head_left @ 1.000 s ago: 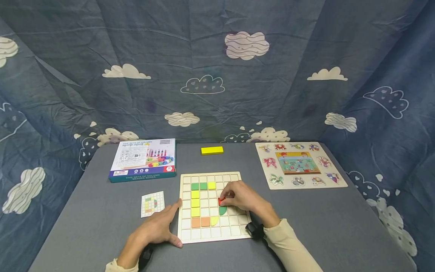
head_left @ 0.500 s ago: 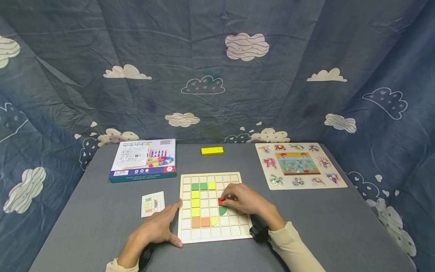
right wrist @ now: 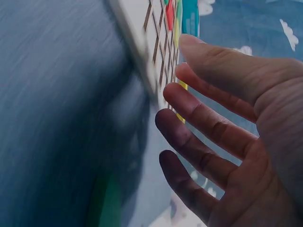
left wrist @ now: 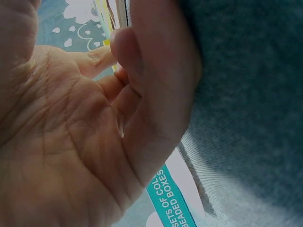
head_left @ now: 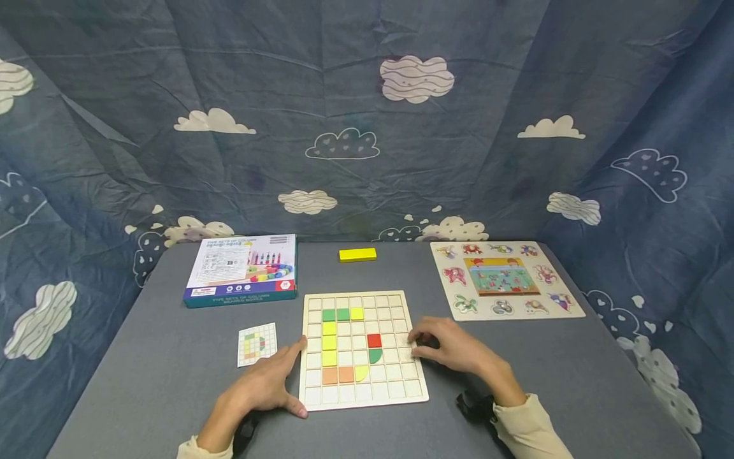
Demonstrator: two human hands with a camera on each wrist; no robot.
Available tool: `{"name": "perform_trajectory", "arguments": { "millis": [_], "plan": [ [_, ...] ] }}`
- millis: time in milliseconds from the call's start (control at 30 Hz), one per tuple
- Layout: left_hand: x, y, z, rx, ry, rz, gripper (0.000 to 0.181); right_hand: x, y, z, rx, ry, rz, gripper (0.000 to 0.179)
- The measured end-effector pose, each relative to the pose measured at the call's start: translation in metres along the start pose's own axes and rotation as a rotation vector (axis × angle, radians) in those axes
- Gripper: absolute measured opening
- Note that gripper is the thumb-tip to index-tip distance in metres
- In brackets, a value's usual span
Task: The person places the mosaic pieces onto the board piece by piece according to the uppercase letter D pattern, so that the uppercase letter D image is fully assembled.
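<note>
A pale wooden grid board (head_left: pixel 390 389) lies on the table. On it sit a red square tile (head_left: pixel 374 340), a green quarter-round tile (head_left: pixel 375 356) right below it, a yellow rounded tile (head_left: pixel 361 373), and several green, yellow and orange squares. My left hand (head_left: pixel 266 384) rests at the board's left edge, thumb and forefinger spread along it. Over the board's right edge hovers my right hand (head_left: pixel 453 347), its fingers loosely bent; the right wrist view shows nothing between those fingers (right wrist: pixel 184 101). A small pattern card (head_left: pixel 257 344) lies beside the left hand.
At the back left is a flat boxed bead set (head_left: pixel 241 271). A yellow block (head_left: pixel 358 255) lies behind the board. To the back right is a sea-animal puzzle board (head_left: pixel 510 309). A cloud-printed curtain (head_left: pixel 344 172) hangs behind the table.
My right hand has let go of the red square tile, leaving it in its cell above the green piece, and has moved right to the board's edge. My left hand stays put.
</note>
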State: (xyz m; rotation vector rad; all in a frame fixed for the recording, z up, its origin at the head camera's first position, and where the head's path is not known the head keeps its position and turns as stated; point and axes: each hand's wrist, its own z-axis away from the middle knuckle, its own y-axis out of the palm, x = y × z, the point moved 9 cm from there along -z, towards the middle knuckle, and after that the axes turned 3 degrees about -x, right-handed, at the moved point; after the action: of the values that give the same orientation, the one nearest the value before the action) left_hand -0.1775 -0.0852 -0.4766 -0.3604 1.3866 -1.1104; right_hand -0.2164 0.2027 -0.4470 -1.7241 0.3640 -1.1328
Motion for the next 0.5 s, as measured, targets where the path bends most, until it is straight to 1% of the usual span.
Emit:
{"name": "perform_trajectory", "arguments": {
  "millis": [133, 333, 500],
  "plan": [
    [0.0, 0.0, 0.0, 0.001, 0.002, 0.0, 0.129, -0.011, -0.007, 0.014, 0.003, 0.037, 0.023, 0.023],
    [0.001, 0.0, 0.0, -0.003, -0.01, -0.002, 0.13, -0.018, -0.014, 0.031, -0.009, 0.036, 0.044, 0.024],
    [0.001, 0.0, 0.0, -0.002, -0.008, 0.011, 0.13, -0.026, -0.019, 0.042, -0.026, 0.054, 0.046, 0.024]
  ]
}}
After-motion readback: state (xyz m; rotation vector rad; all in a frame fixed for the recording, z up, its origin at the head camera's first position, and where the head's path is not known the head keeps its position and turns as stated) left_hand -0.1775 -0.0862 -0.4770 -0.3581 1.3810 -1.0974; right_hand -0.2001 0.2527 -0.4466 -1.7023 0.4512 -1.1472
